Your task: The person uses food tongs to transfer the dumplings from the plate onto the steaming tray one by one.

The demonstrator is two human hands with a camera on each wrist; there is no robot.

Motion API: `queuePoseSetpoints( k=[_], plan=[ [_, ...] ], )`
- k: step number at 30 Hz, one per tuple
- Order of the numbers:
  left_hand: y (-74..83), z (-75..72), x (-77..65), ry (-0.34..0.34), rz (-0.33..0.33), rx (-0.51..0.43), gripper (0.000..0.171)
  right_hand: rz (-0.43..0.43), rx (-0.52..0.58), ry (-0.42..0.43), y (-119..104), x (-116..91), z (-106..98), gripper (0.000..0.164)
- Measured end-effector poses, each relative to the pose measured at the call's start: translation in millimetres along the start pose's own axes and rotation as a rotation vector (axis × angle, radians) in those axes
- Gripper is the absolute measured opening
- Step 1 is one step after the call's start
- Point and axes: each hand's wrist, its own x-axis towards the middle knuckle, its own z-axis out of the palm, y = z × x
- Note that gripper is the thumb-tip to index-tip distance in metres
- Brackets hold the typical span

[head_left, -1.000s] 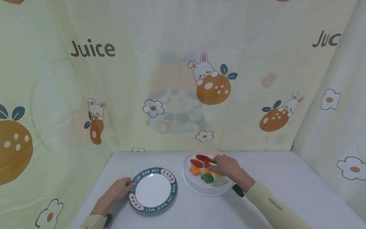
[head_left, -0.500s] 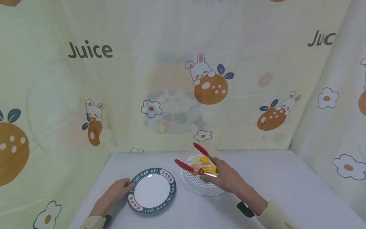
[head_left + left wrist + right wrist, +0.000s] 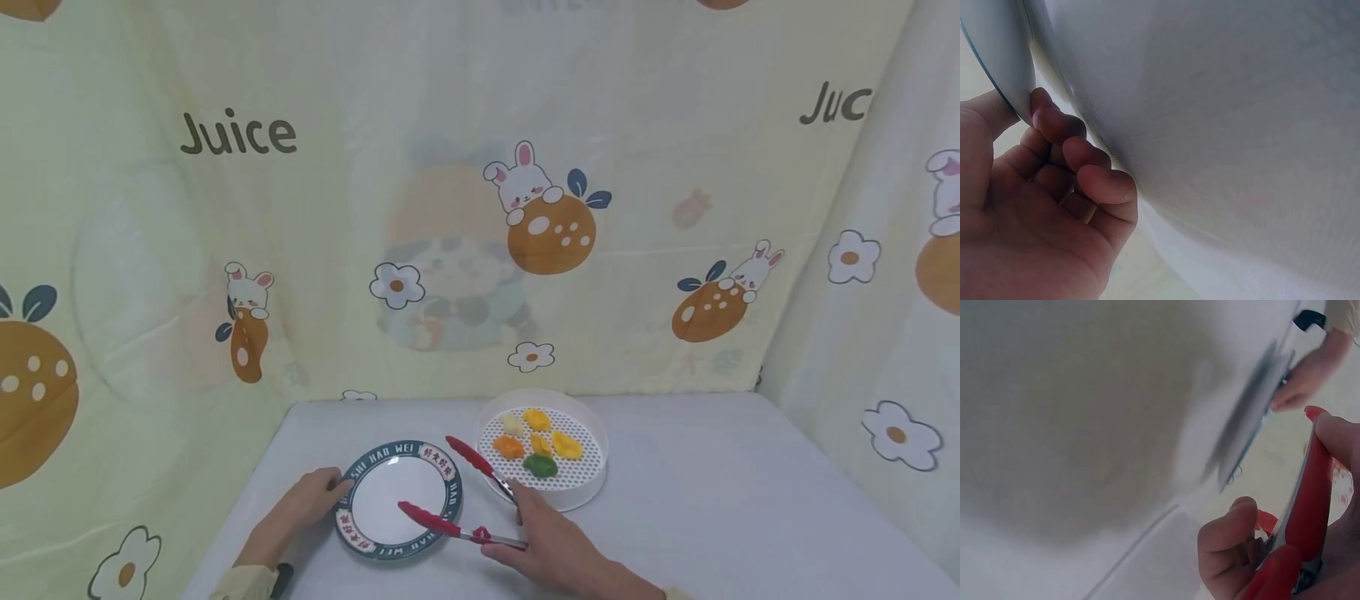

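My left hand [image 3: 306,498] pinches the left rim of a round plate [image 3: 381,500] with a blue lettered border. In the left wrist view, the plate's edge [image 3: 999,81] sits between thumb and fingers. My right hand [image 3: 558,546] grips red-tipped metal tongs [image 3: 472,457]. Their arms are spread wide, with nothing between the tips. The lower tip is above the plate, the upper one near its right rim. Red handle parts of the tongs [image 3: 1311,506] show inside the right hand in the right wrist view.
Behind the tongs stands a round white steamer basket [image 3: 598,477] with a perforated base. Several dumpling-like pieces lie in it, including green [image 3: 541,465], orange [image 3: 508,447], yellow [image 3: 566,445] and pale [image 3: 512,424] ones. A printed curtain [image 3: 450,208] rises behind the white table [image 3: 697,492].
My right hand has carried the tongs out of the steamer basket, left and nearer, toward the plate. The tongs' arms have spread apart. My left hand stays on the plate rim.
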Motion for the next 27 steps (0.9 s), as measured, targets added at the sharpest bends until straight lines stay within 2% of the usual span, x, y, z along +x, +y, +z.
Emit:
queuePoseSetpoints(
  k=[8,16,27],
  plan=[
    [-0.7,-0.2,-2.0,0.021,0.038,-0.007,0.024,-0.002,-0.103,-0.07,4.0,-1.0,11.2,0.106],
    [-1.6,0.6,-3.1,0.03,0.036,-0.006,0.024,0.023,-0.149,-0.091,5.8,0.2,17.1,0.106],
    [-1.9,0.8,-4.7,0.036,0.062,-0.002,0.025,-0.028,-0.279,-0.082,7.5,0.0,20.9,0.101]
  ],
)
